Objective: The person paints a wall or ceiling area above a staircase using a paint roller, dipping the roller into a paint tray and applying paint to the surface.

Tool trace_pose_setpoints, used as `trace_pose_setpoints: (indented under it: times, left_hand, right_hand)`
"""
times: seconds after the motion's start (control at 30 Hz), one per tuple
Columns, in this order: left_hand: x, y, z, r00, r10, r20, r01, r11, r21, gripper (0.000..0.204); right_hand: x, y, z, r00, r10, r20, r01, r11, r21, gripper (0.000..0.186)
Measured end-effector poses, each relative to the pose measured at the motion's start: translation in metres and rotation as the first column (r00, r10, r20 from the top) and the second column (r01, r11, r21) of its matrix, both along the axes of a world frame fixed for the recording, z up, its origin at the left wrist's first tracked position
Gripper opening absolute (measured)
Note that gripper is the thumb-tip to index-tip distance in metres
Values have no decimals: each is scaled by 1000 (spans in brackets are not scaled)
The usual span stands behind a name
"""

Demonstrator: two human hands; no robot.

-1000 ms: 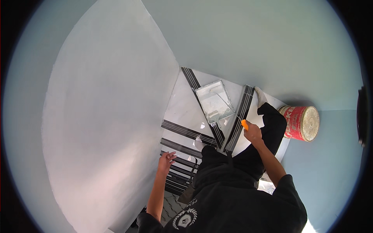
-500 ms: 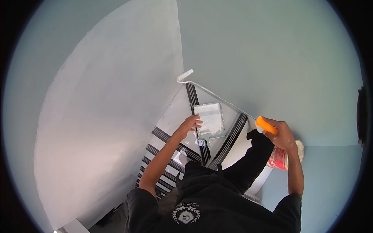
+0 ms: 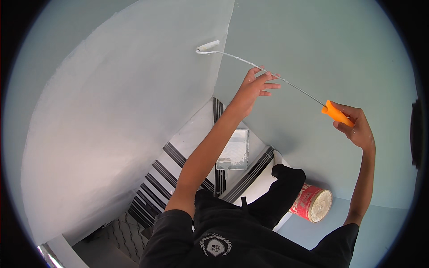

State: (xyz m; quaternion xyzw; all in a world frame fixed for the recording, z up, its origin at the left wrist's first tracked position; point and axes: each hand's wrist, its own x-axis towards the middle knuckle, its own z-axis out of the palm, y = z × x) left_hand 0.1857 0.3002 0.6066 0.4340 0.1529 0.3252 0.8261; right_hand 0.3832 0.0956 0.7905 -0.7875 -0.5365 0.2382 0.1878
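Note:
A small paint roller (image 3: pixel 208 46) with a white sleeve, a long thin wire shank and an orange handle is held out over the wall corner. My right hand (image 3: pixel 359 127) is closed round its orange handle. Along the middle of the shank, my left hand (image 3: pixel 257 89) is raised with its fingers apart; they overlap the wire, and whether they touch it I cannot tell. The roller's sleeve lies against or just off the whitish wall (image 3: pixel 134 89), left of the corner line. Below my left forearm sits a paint tray (image 3: pixel 239 145) coated in white paint, with a brush-like tool (image 3: pixel 224 164) at its lower edge.
A grey-green wall (image 3: pixel 304 49) rises on the right of the corner. Black-striped white stair steps (image 3: pixel 163 178) descend to the lower left. Beside my leg a red paint bucket (image 3: pixel 308 201) with a pale, stained end stands close to the right wall.
The roller has risen up the corner with my right hand, which also moved right. My left hand has left the paint tray and gone up to the roller's shank.

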Motion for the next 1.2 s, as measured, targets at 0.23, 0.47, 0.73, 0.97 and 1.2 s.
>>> trace_pose_setpoints:
  times: [0.23,0.47,0.73,0.97,1.2]
  left_hand:
    - [9,1,-16,989,147,29,-145,986,-80,18]
    - [-18,20,-87,987,135,-83,-150,966,-212,19]
    - [-65,4,-189,934,85,-347,-220,902,-371,19]
    - [-36,-31,-94,994,20,-106,-56,938,-341,28]
    - [-7,-34,56,993,32,115,-21,995,-100,33]
  right_hand:
    - [25,25,-15,993,117,-23,-117,993,29,46]
    - [15,56,-85,990,134,-54,-138,986,-89,45]
    - [-28,51,-191,978,205,-35,-208,963,-173,46]
    - [-27,-18,-103,980,152,129,-138,984,-109,46]
    - [-15,-62,-6,974,63,219,-129,945,300,50]
